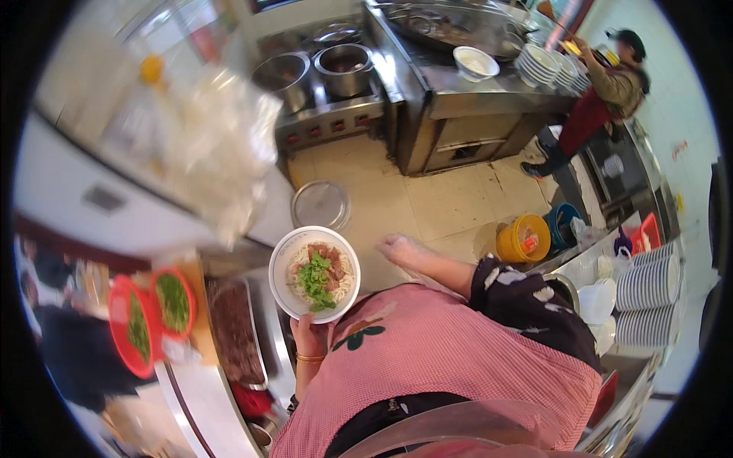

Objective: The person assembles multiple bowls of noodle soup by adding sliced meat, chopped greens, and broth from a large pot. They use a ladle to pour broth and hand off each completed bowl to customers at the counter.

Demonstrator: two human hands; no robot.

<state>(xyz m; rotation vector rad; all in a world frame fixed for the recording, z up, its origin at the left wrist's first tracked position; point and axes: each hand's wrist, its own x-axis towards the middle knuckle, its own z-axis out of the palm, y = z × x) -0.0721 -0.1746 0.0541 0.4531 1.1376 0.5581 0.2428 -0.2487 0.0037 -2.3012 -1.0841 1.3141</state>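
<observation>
The left hand (308, 336) holds a white bowl of noodles (314, 273) from below, near the red tubs of greens (153, 317) at left. The right hand (398, 249) is blurred, open and holding nothing, above the floor.

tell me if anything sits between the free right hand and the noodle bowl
Nothing visible does. The right hand hangs empty just right of the white noodle bowl, which the left hand holds from below; only floor shows between them.

bowl (284, 284): white, holding pale noodles, brown meat, green herbs
apron (450, 366): pink-and-white check
sleeve (527, 301): black with white blotches
tubs (122, 305): red, green inside
bucket (510, 243): yellow
</observation>
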